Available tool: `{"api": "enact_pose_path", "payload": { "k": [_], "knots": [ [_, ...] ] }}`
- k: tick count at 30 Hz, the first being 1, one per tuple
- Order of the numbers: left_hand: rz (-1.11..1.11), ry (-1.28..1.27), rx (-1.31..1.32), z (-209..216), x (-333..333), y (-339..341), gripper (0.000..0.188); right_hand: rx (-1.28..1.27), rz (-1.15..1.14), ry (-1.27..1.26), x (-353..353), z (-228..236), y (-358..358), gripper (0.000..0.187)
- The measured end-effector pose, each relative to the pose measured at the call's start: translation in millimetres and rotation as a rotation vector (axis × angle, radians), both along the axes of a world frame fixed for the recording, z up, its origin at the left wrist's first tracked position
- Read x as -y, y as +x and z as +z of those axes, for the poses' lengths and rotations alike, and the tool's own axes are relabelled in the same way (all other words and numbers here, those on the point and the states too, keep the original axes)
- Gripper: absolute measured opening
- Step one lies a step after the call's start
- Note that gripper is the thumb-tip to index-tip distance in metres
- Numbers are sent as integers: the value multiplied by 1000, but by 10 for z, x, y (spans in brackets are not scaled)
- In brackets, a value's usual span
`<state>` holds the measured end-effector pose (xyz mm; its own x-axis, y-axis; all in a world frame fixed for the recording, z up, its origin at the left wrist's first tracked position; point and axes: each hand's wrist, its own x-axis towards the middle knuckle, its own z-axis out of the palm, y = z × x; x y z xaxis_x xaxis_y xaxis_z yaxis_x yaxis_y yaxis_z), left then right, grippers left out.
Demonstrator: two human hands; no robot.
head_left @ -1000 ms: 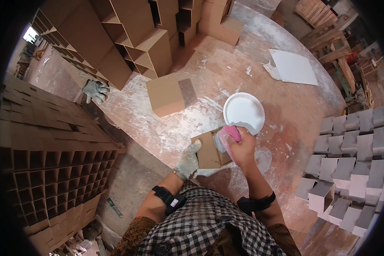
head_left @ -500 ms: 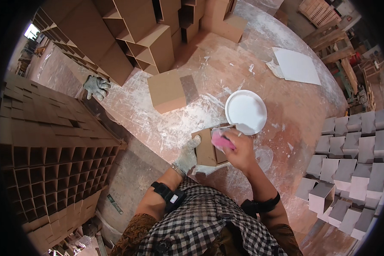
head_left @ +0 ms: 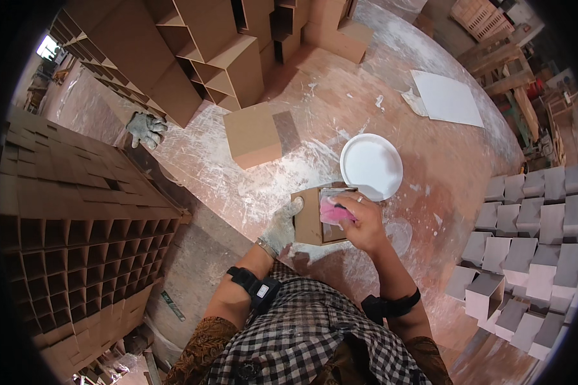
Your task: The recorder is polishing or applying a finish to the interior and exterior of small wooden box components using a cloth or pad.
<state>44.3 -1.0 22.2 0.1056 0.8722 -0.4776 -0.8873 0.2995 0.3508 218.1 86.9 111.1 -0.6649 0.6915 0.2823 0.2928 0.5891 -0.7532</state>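
As I look down in the head view, the brown box (head_left: 307,221) lies close to the near edge of the table (head_left: 424,151), between my hands and just in front of my checked apron (head_left: 289,314); its bare brown panel is on the left and runs lengthwise away from the near edge; a paler, rimmed part shows to the right. My gloved left hand (head_left: 279,231) grips the box's left side, thumb laid on the brown panel, the other fingers mostly out of sight; my bare right hand (head_left: 365,228) is closed on a pink pad (head_left: 336,212), which lies over the paler part, so the right hand is the nearer to it; how hard the pad bears down I cannot tell. The pad reaches leftward from my right fingers, across the panel's long axis; the round white dish (head_left: 371,167) sits just beyond that hand, farther from the near edge, beside the box's far right corner. A second box (head_left: 253,138) stands well apart, farther off toward the left edge; a loose glove (head_left: 146,130) lies at that edge; a white sheet (head_left: 448,102) lies near the far right edge.
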Motion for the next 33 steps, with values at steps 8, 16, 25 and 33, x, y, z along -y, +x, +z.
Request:
{"api": "enact_pose_path", "payload": {
  "k": [8,16,25,33],
  "knots": [
    [-56,52,198,-60,-72,-15,54,260,269,121,-60,83,451,40],
    [41,-17,73,-248,-76,-11,45,43,-185,11,170,-98,266,40],
    [41,-8,58,-269,-92,1,51,83,-359,10,45,-113,221,39],
    [2,-8,97,-253,-110,-22,46,53,205,132,164,23,347,46]
  ]
}}
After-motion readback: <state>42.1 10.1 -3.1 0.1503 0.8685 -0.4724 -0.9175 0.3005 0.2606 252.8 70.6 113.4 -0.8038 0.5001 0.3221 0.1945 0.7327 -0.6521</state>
